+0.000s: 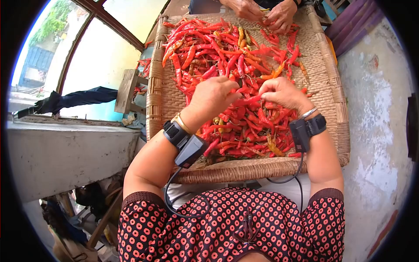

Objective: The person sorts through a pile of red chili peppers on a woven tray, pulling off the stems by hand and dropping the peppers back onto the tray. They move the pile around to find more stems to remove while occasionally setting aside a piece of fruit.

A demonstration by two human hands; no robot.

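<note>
Red, glossy chillies (248, 83) lie heaped, slender and tapering, a few orange.

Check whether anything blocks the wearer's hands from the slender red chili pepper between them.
Nothing visible does: the right hand pinches the slender red chili pepper; the left hand is close beside it, contact unclear.

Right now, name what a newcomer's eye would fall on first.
Most likely the bright heap of red chillies, spread across the woven tray in the middle. Next come, over mid-heap, the right grip pinching one red chilli and the left grip close beside it. Another person's hands show at the tray's far end.
</note>
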